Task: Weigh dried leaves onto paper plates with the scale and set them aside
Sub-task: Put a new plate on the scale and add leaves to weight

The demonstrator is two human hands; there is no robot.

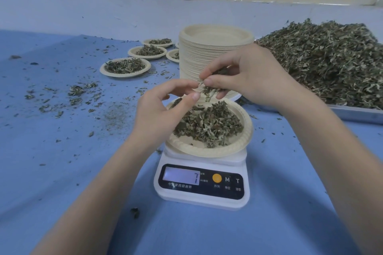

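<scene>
Dried green-brown leaves (209,124) lie heaped in one shallow beige paper plate (246,130), which sits on the platform of a single white kitchen scale (202,184) near the middle of the blue bench (290,203); its lit display (181,175) reads 7. Just above the plate we hold both hands. Our right hand (252,76) curls round a small clump of leaves (211,89), thumb and fingers pinching it. Our left hand (159,107) has its fingers loosely bent, thumb and forefinger closing on a stem at the edge of that same clump.

Directly behind, partly hidden by our right hand, one tall stack of empty paper plates (215,47) rises. Toward the bench's far left we count three filled plates (125,67) in full view, and a fourth (173,55) half hidden by the stack. At the right edge one metal tray (356,114) carries a large pile of loose leaves (323,62). Scattered crumbs and leaf bits (76,91) litter the left side of the bench.
</scene>
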